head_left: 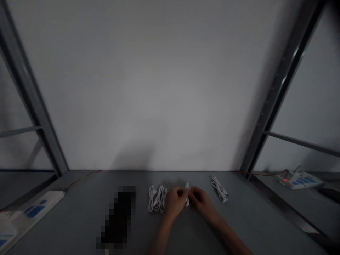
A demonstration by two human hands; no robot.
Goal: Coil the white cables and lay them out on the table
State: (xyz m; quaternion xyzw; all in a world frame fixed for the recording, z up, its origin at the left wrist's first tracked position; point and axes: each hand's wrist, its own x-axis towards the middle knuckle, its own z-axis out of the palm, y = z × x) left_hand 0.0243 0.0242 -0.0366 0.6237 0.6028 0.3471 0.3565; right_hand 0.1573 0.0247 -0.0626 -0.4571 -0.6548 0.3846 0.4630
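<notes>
Between my two hands, near the middle of the grey table, is a coiled white cable (187, 202). My left hand (176, 202) has its fingers closed at the cable's left side. From the right, my right hand (200, 201) meets it with its fingers pinched together at the cable's upper part. Just left of my left hand lie bundled white cables (160, 200), next to a slimmer white coil (151, 199). Another bundled white cable (219, 189) rests slanted to the right of my right hand.
A dark pixelated shape (119, 217) covers part of the table (79, 219) at left. White power strips with blue marks lie at far left (34, 210) and far right (302, 180). Metal posts (259, 141) and a pale wall (148, 88) stand behind.
</notes>
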